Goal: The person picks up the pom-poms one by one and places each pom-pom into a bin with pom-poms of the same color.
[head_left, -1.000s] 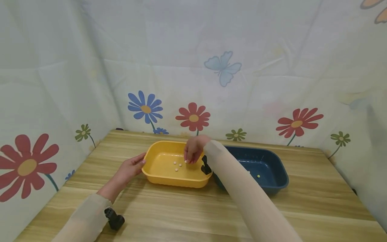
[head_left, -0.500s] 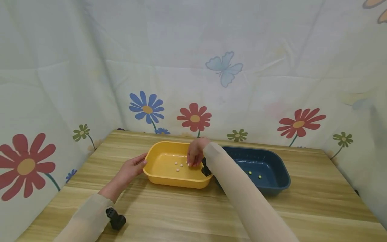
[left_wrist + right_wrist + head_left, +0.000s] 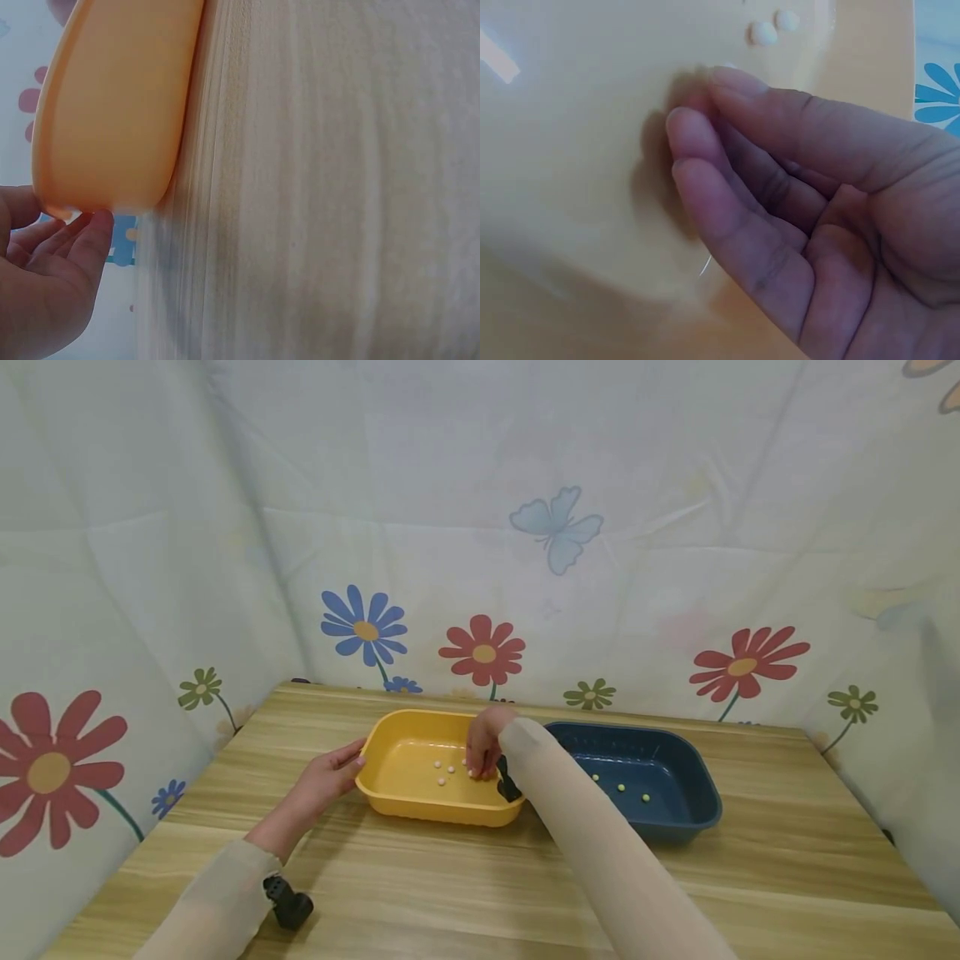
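Observation:
My left hand [image 3: 327, 777] holds the left end of a yellow plastic basin [image 3: 435, 812]. In the left wrist view, the fingers [image 3: 90, 244] meet the basin's rim, with the thumb on the other side. My right hand [image 3: 483, 747] is inside the same basin, low over its floor, fingers curled and thumb close to the index finger. Just by the thumb tip shows a small white bead [image 3: 471, 773], half hidden in the right wrist view; whether it is pinched cannot be seen. Several other white beads [image 3: 441, 782] lie on the basin floor.
Beside the yellow basin on the right stands a dark blue basin [image 3: 701, 814], partly covered by the right forearm. Small yellow-green beads [image 3: 621, 787] lie in it. Both basins rest on a wood-grain table [image 3: 420, 893]. A flowered curtain [image 3: 450, 527] hangs behind.
My right hand has shifted slightly to the right within the yellow basin, and another white bead now shows by its fingertips. More yellow-green beads show in the blue basin. My left hand stays put.

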Action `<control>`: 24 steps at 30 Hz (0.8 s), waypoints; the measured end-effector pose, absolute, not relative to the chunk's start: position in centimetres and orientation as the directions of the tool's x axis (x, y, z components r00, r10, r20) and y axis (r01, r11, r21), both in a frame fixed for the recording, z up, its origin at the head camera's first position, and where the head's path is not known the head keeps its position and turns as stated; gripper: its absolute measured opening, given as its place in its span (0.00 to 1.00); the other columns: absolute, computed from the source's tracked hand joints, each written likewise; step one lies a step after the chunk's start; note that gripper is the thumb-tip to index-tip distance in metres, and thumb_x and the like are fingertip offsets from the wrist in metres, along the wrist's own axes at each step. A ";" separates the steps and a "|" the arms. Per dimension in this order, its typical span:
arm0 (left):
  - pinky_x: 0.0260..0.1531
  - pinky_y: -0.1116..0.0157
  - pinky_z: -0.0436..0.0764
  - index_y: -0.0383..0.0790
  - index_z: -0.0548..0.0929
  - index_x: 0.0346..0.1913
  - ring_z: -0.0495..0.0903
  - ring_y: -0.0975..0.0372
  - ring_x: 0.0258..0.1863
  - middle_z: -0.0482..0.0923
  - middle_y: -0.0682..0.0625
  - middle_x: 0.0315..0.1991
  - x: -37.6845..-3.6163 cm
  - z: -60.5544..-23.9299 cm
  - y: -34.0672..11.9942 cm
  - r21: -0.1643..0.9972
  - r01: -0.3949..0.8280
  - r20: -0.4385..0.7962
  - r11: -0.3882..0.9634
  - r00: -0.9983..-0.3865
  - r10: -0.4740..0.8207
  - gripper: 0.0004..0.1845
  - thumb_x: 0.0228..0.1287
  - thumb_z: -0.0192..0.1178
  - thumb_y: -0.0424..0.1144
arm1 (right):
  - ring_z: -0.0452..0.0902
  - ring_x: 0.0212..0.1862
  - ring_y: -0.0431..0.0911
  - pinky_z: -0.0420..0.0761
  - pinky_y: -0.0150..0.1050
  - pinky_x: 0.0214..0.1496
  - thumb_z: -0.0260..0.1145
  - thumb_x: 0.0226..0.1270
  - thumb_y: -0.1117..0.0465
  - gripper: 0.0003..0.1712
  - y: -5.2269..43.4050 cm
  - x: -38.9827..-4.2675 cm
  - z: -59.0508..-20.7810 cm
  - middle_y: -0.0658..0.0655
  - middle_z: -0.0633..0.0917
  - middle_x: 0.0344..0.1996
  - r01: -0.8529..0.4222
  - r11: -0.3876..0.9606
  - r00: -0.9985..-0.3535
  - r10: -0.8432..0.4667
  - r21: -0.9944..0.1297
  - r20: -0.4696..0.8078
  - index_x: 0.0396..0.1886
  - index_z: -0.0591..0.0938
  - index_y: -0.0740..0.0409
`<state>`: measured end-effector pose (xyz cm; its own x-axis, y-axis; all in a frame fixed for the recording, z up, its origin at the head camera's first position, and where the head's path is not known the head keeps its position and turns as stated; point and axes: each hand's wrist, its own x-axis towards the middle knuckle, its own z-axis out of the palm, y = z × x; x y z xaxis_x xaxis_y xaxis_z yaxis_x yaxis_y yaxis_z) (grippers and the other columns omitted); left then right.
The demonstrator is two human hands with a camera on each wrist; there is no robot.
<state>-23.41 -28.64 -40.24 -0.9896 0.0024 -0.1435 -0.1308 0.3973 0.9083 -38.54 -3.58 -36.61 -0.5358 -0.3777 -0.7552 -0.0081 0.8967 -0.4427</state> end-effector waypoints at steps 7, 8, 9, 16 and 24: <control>0.66 0.58 0.80 0.30 0.54 0.80 0.64 0.41 0.77 0.55 0.31 0.79 -23.4 -40.2 -28.6 0.907 -0.137 -0.147 0.399 -0.989 -0.005 0.30 0.84 0.45 0.38 | 0.83 0.28 0.41 0.88 0.29 0.36 0.73 0.65 0.68 0.03 -3.9 -38.1 -36.6 0.54 0.88 0.26 -0.046 0.901 -0.556 -0.382 -0.432 -0.738 0.36 0.89 0.63; 0.67 0.58 0.80 0.30 0.54 0.80 0.63 0.41 0.77 0.55 0.30 0.79 -23.4 -40.2 -28.7 0.908 -0.132 -0.144 0.397 -0.990 0.002 0.30 0.84 0.44 0.38 | 0.83 0.28 0.41 0.87 0.29 0.36 0.73 0.65 0.67 0.03 -3.9 -38.0 -36.6 0.54 0.88 0.26 -0.056 0.902 -0.555 -0.385 -0.428 -0.738 0.36 0.88 0.63; 0.67 0.58 0.79 0.29 0.54 0.80 0.63 0.40 0.77 0.55 0.30 0.79 -23.3 -40.2 -28.7 0.911 -0.124 -0.138 0.394 -0.990 0.009 0.30 0.84 0.44 0.38 | 0.83 0.29 0.41 0.87 0.29 0.35 0.73 0.65 0.67 0.03 -3.9 -37.9 -36.5 0.53 0.88 0.26 -0.069 0.903 -0.556 -0.388 -0.424 -0.735 0.36 0.88 0.63; 0.65 0.63 0.82 0.28 0.53 0.79 0.62 0.40 0.77 0.54 0.29 0.79 -23.1 -40.1 -28.7 0.920 -0.096 -0.119 0.381 -0.992 0.037 0.30 0.83 0.44 0.36 | 0.83 0.31 0.40 0.85 0.28 0.35 0.72 0.67 0.65 0.04 -3.8 -37.5 -36.2 0.51 0.88 0.26 -0.143 0.902 -0.551 -0.414 -0.407 -0.724 0.37 0.88 0.62; 0.67 0.60 0.80 0.29 0.53 0.80 0.63 0.41 0.77 0.54 0.30 0.79 -23.1 -40.0 -28.7 0.915 -0.108 -0.129 0.389 -0.991 0.027 0.30 0.83 0.44 0.37 | 0.84 0.30 0.41 0.87 0.30 0.38 0.72 0.66 0.67 0.02 -3.8 -38.1 -36.6 0.53 0.89 0.26 -0.078 0.902 -0.549 -0.395 -0.425 -0.736 0.36 0.90 0.62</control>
<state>-23.13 -28.67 -40.04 -0.9913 0.0273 -0.1286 -0.1079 0.3892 0.9148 -38.10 -3.80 -36.61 -0.5494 -0.3949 -0.7364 -0.0778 0.9016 -0.4255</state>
